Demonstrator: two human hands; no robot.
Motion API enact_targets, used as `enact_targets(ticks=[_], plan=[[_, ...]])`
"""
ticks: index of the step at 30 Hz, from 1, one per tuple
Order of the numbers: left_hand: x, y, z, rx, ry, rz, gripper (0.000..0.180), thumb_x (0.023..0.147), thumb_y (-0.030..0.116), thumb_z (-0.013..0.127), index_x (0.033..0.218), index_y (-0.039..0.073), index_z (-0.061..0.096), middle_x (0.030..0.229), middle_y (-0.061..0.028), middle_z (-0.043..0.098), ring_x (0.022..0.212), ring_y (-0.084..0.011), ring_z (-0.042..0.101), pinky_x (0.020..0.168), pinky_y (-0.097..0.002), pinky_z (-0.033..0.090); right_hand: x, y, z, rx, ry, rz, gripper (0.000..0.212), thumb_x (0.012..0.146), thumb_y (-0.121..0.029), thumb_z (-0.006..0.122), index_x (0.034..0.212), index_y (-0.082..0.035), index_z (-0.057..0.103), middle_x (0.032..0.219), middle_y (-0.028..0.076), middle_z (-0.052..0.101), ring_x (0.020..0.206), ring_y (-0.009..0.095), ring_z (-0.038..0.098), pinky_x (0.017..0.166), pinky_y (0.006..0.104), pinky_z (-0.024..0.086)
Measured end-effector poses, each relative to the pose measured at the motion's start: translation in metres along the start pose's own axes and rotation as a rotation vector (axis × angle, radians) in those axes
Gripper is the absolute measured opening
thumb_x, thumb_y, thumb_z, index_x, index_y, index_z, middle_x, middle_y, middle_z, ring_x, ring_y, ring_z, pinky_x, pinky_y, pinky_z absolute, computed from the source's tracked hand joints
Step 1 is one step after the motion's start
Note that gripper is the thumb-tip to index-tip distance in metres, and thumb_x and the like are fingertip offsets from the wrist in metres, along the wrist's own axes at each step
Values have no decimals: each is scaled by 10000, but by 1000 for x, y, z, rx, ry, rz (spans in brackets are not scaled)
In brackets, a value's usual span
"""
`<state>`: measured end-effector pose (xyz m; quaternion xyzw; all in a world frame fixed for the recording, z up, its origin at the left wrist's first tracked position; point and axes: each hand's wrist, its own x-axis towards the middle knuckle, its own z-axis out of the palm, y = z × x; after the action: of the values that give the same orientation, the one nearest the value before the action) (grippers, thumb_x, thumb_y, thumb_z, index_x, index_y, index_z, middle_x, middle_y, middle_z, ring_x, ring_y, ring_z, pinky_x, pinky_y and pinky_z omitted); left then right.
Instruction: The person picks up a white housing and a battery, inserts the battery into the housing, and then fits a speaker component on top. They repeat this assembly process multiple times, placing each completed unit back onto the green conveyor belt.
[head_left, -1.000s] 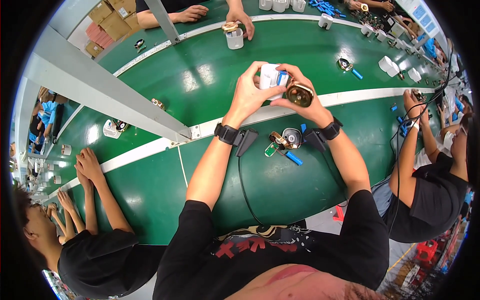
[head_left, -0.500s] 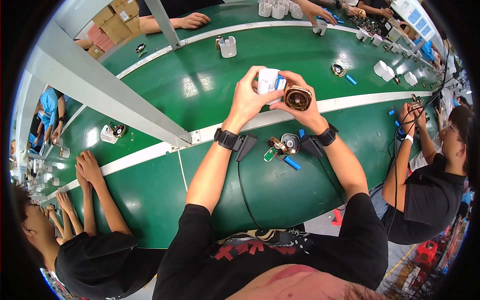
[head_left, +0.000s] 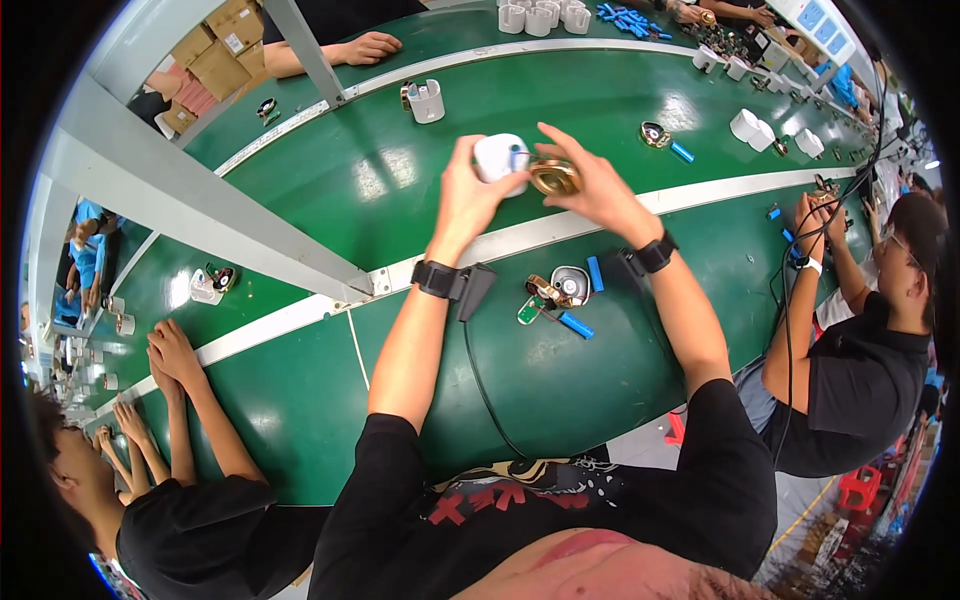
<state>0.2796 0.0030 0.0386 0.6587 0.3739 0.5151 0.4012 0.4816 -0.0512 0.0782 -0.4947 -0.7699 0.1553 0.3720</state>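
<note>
My left hand (head_left: 462, 205) is closed around a white plastic housing (head_left: 496, 160), holding it above the far side of the white rail. The housing's open side is tilted toward my right hand, and a bit of blue shows inside it. My right hand (head_left: 598, 190) grips a round gold-rimmed part (head_left: 555, 177) at its edge, between the thumb below and a finger above; the index finger is raised off it. The gold part is right beside the housing, and a thin dark line, seemingly a wire, runs between them.
On the green table (head_left: 440, 370) before me lie a grey-and-gold opened assembly (head_left: 568, 286), a green circuit board (head_left: 530, 309) and blue cylindrical cells (head_left: 576, 324). A white rail (head_left: 480, 247) crosses behind them. A slanted post (head_left: 220, 180) stands at left. Co-workers sit on both sides.
The housing has turned and shifted left, hiding most of its inside. My right hand has drawn the gold part away from it and tilted it. A far co-worker's reaching hand has gone.
</note>
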Motion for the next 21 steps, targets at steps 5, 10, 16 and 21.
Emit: enact_targets(ticks=[5, 10, 16, 21], plan=[[8, -43, -48, 177, 182, -186, 582, 729, 186, 823, 1179, -26, 521, 1097, -151, 637, 989, -237, 646, 851, -335, 516, -1, 85, -75, -81, 301, 317, 389, 842, -121, 691, 1225, -89, 635, 1160, 140, 676, 1035, 256, 651, 915, 359, 495], [10, -53, -49, 233, 277, -284, 646, 727, 160, 781, 1256, -26, 460, 1180, -199, 597, 1073, -304, 605, 933, -397, 483, -66, 212, -120, -619, 572, 293, 339, 848, -132, 656, 1176, -46, 635, 991, 177, 691, 946, 374, 653, 843, 446, 515], [7, -23, -45, 507, 450, -5, 670, 677, 109, 764, 1256, 0, 445, 1228, -224, 522, 1194, -382, 487, 1028, -446, 395, -51, 180, -91, -631, 420, 511, 335, 830, -131, 674, 1141, -21, 611, 973, 165, 685, 915, 366, 656, 818, 455, 512], [3, 15, -30, 544, 451, 290, 554, 701, 90, 727, 1207, 35, 509, 1209, -192, 527, 1172, -366, 490, 1008, -442, 404, -27, 126, -79, -204, 342, 850, 257, 851, -95, 663, 1071, 18, 593, 903, 107, 652, 764, 229, 632, 666, 337, 517]])
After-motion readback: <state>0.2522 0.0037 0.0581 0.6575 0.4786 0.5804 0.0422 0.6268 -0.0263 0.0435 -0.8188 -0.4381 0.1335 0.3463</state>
